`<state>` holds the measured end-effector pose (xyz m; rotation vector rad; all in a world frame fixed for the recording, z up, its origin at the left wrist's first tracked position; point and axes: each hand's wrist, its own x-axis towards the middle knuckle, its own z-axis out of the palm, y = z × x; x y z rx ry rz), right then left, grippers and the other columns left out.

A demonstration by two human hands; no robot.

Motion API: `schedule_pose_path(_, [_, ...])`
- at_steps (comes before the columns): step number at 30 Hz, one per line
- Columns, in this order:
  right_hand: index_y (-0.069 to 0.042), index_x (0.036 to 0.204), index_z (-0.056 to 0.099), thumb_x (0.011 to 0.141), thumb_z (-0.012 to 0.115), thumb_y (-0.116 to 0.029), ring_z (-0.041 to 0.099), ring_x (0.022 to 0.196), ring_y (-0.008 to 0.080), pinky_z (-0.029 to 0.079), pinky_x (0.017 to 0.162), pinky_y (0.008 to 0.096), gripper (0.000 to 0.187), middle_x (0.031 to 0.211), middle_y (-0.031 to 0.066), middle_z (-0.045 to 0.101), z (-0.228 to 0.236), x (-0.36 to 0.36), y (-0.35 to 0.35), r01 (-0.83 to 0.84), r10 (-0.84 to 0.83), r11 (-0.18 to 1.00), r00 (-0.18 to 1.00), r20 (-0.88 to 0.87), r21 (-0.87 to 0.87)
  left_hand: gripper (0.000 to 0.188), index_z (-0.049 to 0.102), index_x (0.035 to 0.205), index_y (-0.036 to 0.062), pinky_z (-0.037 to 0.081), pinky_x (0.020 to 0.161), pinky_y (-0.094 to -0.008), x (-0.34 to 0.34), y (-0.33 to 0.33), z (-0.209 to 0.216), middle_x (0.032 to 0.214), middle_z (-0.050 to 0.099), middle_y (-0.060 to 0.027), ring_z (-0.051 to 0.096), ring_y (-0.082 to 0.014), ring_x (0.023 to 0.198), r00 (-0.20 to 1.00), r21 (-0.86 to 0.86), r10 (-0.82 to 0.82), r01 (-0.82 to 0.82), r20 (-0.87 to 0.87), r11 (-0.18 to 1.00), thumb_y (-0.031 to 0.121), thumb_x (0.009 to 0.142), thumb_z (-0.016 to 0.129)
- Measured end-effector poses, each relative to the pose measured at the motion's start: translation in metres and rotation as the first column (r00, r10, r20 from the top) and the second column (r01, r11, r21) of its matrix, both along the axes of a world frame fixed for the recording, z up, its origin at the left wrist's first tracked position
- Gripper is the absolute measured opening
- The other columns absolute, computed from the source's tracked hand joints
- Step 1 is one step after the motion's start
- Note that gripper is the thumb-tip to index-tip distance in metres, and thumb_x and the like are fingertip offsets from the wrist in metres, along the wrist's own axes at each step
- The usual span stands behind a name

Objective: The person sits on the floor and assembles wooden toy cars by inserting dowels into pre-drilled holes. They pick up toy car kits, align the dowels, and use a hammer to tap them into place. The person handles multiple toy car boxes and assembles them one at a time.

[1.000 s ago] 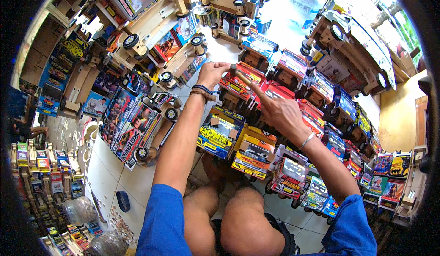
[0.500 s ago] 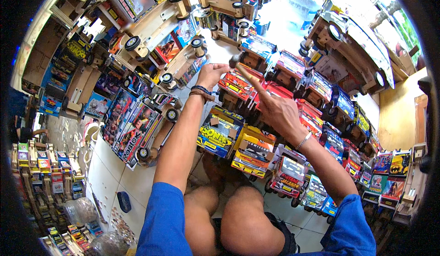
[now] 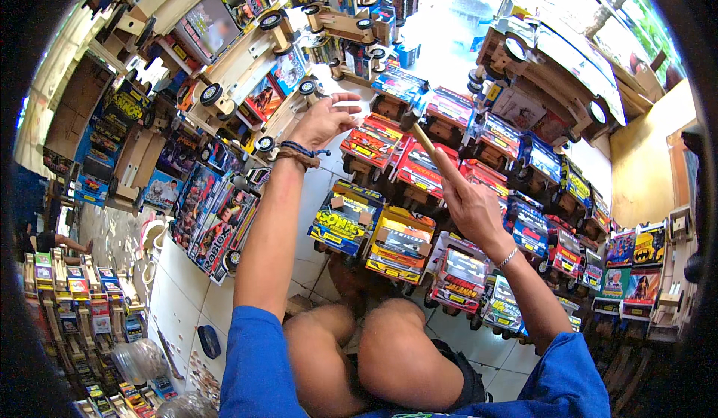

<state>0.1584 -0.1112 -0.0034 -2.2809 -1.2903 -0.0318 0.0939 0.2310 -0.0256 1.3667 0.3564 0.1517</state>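
Note:
My right hand (image 3: 473,207) is wrapped round the wooden handle of a hammer (image 3: 427,142), index finger stretched along it. The hammer's dark head hangs over the rows of toy trucks, between a blue truck (image 3: 400,83) and a red truck (image 3: 372,136). My left hand (image 3: 326,124) is held just left of that red truck, its fingers stretched out and apart. I cannot make out anything in it. Closer to my knees stand a yellow truck (image 3: 402,244) and a blue-and-yellow truck (image 3: 346,217), both with printed fronts.
Wooden toy trucks with black wheels are stacked on their sides at the left, near a printed panel (image 3: 212,223). A larger wooden truck (image 3: 532,81) lies at the far right. Smaller toys (image 3: 78,287) stand lower left. A dark blue oblong object (image 3: 209,342) lies on the tiles.
My left hand has moved left, away from the hammer head, and its fingers have spread. The hammer has shifted right and slightly down in view. The view itself has moved a little.

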Motion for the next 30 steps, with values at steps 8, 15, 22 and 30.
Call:
schedule_pose_path(8, [-0.019,0.153,0.038,0.097,0.057,-0.014,0.065,0.064,0.0355,0.047,0.059,0.0455,0.059,0.080,0.0195,0.068,0.007,-0.017,-0.048,0.048,-0.037,0.997,0.987,-0.156,0.064,0.035,0.054,0.120,-0.0019,0.058,0.092,-0.0298,0.017,-0.044,0.035,0.113,0.068,-0.0161,0.069,-0.0219,0.105,0.972,-0.018,-0.229,0.228,-0.058,0.973,0.005,0.090,0.071])
schedule_pose_path(15, [-0.021,0.152,0.038,0.095,0.058,-0.016,0.061,0.053,0.0358,0.045,0.052,0.0494,0.061,0.064,0.0205,0.060,0.001,-0.019,-0.064,0.147,-0.134,0.988,0.969,-0.208,0.047,0.031,0.066,0.117,-0.0002,0.058,0.081,-0.0260,0.041,-0.079,0.005,0.105,0.072,-0.0081,0.070,-0.0154,0.090,0.929,0.029,-0.285,0.300,-0.236,0.953,0.016,0.092,0.072])
schedule_pose_path(22, [-0.024,0.153,0.037,0.095,0.057,-0.018,0.062,0.053,0.0369,0.046,0.052,0.0512,0.062,0.062,0.0213,0.060,-0.013,-0.022,-0.068,0.138,-0.125,0.990,0.968,-0.217,0.044,0.032,0.071,0.114,0.0014,0.057,0.075,-0.0232,0.049,-0.084,-0.023,0.101,0.074,-0.0058,0.068,-0.0105,0.086,0.934,0.097,-0.179,0.218,-0.309,0.971,0.020,0.089,0.076])
schedule_pose_path(30, [-0.023,0.153,0.037,0.095,0.057,-0.018,0.061,0.052,0.0367,0.047,0.052,0.0507,0.062,0.062,0.0210,0.060,-0.019,-0.021,-0.064,0.147,-0.141,0.989,0.964,-0.224,0.008,0.031,0.072,0.112,0.0011,0.056,0.071,-0.0240,0.046,-0.087,-0.020,0.097,0.075,-0.0056,0.069,-0.0099,0.080,0.922,0.318,-0.139,0.263,-0.362,0.911,0.021,0.089,0.076])
